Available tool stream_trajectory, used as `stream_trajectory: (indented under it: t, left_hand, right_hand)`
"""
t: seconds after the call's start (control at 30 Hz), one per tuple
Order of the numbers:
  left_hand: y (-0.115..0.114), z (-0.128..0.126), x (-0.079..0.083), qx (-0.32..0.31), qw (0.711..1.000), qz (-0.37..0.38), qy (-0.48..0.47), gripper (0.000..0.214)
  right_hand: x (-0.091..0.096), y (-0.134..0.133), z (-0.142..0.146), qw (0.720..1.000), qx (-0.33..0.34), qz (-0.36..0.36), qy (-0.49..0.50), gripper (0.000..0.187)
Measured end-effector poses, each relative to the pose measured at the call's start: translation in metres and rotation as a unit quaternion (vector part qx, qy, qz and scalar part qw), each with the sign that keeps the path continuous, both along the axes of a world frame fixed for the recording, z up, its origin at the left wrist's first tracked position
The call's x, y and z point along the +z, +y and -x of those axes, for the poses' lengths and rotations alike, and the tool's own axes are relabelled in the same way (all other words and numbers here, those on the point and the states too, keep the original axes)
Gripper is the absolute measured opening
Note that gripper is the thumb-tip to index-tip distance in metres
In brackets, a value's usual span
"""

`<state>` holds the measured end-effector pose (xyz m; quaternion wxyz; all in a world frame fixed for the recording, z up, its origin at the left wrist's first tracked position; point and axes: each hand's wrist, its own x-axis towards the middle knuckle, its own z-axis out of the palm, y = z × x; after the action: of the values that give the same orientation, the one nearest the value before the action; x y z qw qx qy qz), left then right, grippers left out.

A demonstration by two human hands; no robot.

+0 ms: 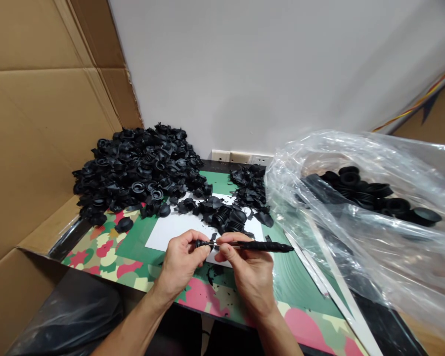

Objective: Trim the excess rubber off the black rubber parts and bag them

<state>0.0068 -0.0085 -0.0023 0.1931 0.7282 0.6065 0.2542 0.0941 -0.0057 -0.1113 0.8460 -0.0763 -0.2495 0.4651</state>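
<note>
Between the thumb and fingers of my left hand (183, 257) is a small black ribbed rubber part (200, 243). My right hand (252, 272) is closed around a slim black-handled tool (265, 245). Its thin metal tip points left and meets the rubber part or lies right beside it; the exact contact is hidden by my fingers. Both hands are over a white sheet (159, 232). Just beyond them lies a small cluster of black rubber parts (222, 215).
A large heap of untrimmed-looking black rubber parts (137, 168) stands at the left, by a cardboard box (48, 99). Black scraps (250, 185) lie behind the sheet. A clear plastic bag (337, 237) at the right holds smooth black parts (396, 205). Wall sockets (241, 157) are behind.
</note>
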Motion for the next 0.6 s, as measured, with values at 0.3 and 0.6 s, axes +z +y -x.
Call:
stream_trajectory:
  t: [0.3, 0.6]
  left_hand:
    - [0.0002, 0.0028, -0.0005, -0.026, 0.999, -0.017, 0.014, 0.041]
    - [0.0025, -0.0015, 0.0005, 0.005, 0.998, -0.055, -0.002, 0.041]
  right_hand:
    - [0.003, 0.0025, -0.0037, 1.0, -0.002, -0.022, -0.004, 0.016]
    - [0.0002, 0.0044, -0.0013, 0.974, 0.171, -0.09, 0.118, 0.027]
